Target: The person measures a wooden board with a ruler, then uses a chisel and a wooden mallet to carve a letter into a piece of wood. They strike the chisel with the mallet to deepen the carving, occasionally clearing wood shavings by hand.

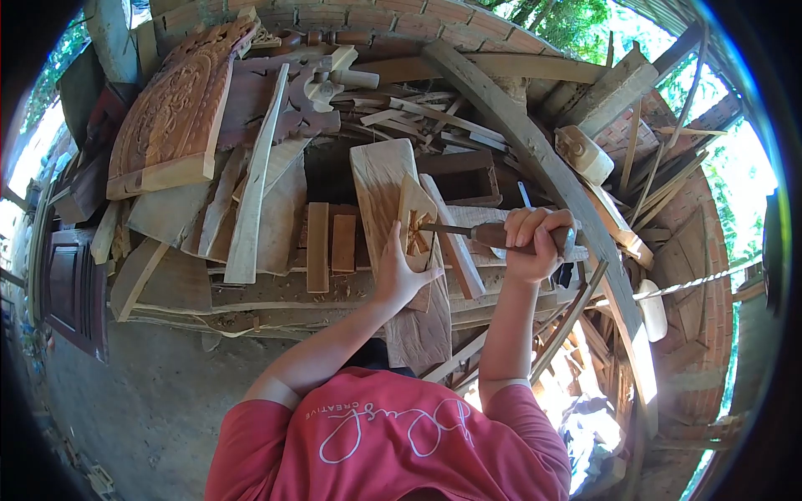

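Observation:
My left hand (pixel 399 274) grips a small pale carved wood piece (pixel 414 219) from its near side and holds it upright on a plank (pixel 380 179). My right hand (pixel 533 244) is closed around the brown wooden handle of a chisel (pixel 483 235). The chisel's metal blade points left, and its tip touches the carved face of the piece. Both forearms reach out from my red shirt at the bottom of the view.
A heap of planks, offcuts and slats covers the bench (pixel 276 288). A large carved panel (pixel 175 108) leans at the far left. A long curved beam (pixel 551 175) runs down the right side. A white jug (pixel 585 154) lies near it, and a brick wall (pixel 401 21) stands behind.

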Demonstrator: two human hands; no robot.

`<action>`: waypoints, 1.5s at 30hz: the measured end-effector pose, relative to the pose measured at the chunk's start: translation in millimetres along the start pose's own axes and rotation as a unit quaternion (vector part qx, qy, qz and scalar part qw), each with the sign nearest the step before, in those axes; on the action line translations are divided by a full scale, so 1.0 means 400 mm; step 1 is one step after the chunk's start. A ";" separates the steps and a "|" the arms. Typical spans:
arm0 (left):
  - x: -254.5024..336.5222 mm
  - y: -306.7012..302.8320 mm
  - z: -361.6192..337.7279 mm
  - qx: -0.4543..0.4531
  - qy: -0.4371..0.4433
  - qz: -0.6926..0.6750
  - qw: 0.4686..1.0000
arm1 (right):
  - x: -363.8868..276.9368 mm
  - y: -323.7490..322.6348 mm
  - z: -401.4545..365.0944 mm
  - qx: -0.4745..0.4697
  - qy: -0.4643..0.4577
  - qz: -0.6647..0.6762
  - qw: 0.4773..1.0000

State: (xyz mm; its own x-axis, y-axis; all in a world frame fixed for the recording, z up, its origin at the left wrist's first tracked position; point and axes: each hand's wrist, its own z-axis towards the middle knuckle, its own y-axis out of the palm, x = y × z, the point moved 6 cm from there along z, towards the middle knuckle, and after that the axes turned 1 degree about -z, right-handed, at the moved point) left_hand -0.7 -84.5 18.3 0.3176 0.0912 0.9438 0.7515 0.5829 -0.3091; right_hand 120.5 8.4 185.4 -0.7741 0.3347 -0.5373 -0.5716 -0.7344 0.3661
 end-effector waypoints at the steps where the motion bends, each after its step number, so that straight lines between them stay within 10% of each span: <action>1: -0.001 0.001 0.000 0.001 0.003 0.000 1.000 | 0.000 0.000 0.003 0.002 0.007 -0.005 1.000; 19: -0.009 0.006 0.002 0.005 0.023 -0.006 1.000 | 0.098 0.112 0.090 -0.029 0.169 -0.117 0.978; 28: 0.002 0.000 0.003 0.012 0.026 0.008 1.000 | 0.026 0.053 0.015 -0.063 0.041 -0.004 0.997; 45: 0.016 0.005 0.004 0.013 0.083 0.075 0.994 | -0.017 -0.006 -0.052 -0.027 0.084 -0.058 0.994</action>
State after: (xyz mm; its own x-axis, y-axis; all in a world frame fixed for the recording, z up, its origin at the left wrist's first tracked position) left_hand 1.8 -81.4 24.1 0.5172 0.0450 0.8547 0.6742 0.5937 -0.4392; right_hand 132.8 -4.5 172.2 -0.6458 0.3190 -0.6937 -0.6348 -0.7291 0.2557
